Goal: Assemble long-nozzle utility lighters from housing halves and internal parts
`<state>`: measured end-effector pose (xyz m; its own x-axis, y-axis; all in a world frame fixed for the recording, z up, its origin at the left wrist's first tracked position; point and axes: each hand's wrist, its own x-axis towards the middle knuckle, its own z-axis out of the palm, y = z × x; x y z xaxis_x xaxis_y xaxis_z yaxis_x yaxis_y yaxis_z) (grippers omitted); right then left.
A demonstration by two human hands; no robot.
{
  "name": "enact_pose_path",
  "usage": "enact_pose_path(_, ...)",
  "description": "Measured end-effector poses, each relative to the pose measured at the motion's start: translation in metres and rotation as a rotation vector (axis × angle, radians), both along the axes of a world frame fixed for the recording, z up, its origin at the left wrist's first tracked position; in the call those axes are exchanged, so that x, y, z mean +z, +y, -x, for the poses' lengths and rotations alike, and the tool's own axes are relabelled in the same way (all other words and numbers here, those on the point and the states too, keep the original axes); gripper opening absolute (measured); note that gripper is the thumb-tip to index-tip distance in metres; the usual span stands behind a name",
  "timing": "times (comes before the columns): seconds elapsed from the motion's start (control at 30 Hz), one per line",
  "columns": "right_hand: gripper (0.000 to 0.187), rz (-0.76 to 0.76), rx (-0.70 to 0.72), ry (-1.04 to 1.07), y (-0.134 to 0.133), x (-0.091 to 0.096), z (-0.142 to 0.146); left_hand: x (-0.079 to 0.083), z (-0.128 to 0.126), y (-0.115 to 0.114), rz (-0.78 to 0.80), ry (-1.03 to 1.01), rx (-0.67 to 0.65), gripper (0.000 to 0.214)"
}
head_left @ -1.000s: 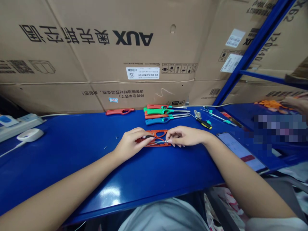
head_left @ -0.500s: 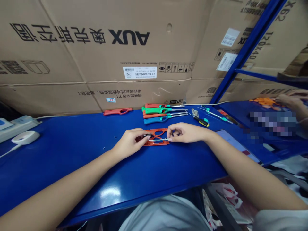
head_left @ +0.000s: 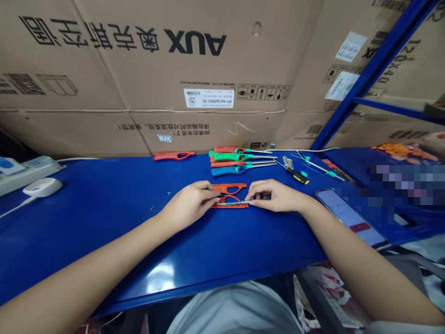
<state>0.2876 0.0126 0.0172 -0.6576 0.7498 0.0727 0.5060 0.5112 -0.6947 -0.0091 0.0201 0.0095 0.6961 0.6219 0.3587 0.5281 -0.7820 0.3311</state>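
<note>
Two orange lighter shell halves (head_left: 229, 187) lie on the blue table between my hands, one above the other, their open insides facing up. My left hand (head_left: 193, 204) is closed in a pinch at their left end, on a small dark part mostly covered by the fingers. A thin pale wire (head_left: 231, 202) runs across the lower half from the left fingertips to my right hand (head_left: 274, 195). There, thumb and fingers pinch the wire's right end, where a short metallic piece shows.
Several long-nosed lighters (head_left: 227, 170) lie behind my hands, near a black-and-yellow screwdriver (head_left: 297, 176). A red lighter (head_left: 174, 156) rests by the cardboard. Small screws (head_left: 169, 193) lie left of my hand, a phone (head_left: 351, 218) at right. Another person's hand (head_left: 436, 141) shows far right.
The view has shifted slightly. My left fingers have come down closer over the shell, covering more of the dark part. My right hand has moved slightly right, still pinching the wire.
</note>
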Motion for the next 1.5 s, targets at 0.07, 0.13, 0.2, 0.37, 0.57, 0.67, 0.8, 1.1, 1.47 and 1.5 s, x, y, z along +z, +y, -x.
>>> enact_pose_path(0.07, 0.02, -0.022, 0.019, -0.019, 0.0, 0.0, 0.0, -0.002, 0.001, 0.001, -0.001, 0.029, -0.021, 0.023)
enact_pose_path(0.13, 0.02, -0.032, 0.033, -0.02, -0.001, 0.001, 0.0, -0.005, 0.001, 0.002, 0.012, 0.034, -0.044, 0.023)
enact_pose_path(0.2, 0.02, -0.041, 0.046, -0.017, -0.002, 0.003, 0.0, -0.006, 0.0, 0.002, 0.025, 0.022, -0.053, 0.023)
enact_pose_path(0.37, 0.024, -0.088, 0.036, -0.054, -0.006, 0.006, 0.002, -0.008, -0.003, 0.002, 0.025, -0.018, -0.045, 0.021)
enact_pose_path(0.57, 0.027, -0.146, -0.003, -0.162, -0.011, 0.01, 0.004, -0.007, -0.003, 0.001, 0.047, -0.017, -0.033, 0.02)
enact_pose_path(0.67, 0.027, -0.157, -0.004, -0.187, -0.011, 0.011, 0.004, -0.008, -0.003, 0.0, 0.054, -0.011, -0.03, 0.02)
enact_pose_path(0.8, 0.026, -0.157, 0.009, -0.215, -0.012, 0.012, 0.003, -0.011, -0.004, 0.001, 0.057, -0.033, -0.034, 0.02)
enact_pose_path(1.1, 0.028, -0.358, -0.058, -0.431, -0.019, 0.014, 0.009, -0.006, -0.004, 0.001, 0.077, -0.008, -0.021, 0.019)
enact_pose_path(1.47, 0.02, -0.333, -0.07, -0.275, -0.012, 0.008, 0.011, -0.009, -0.006, -0.002, 0.042, -0.053, -0.02, 0.017)
enact_pose_path(1.5, 0.018, -0.311, -0.084, -0.249, -0.011, 0.007, 0.013, -0.009, -0.007, -0.003, 0.037, -0.06, -0.021, 0.017)
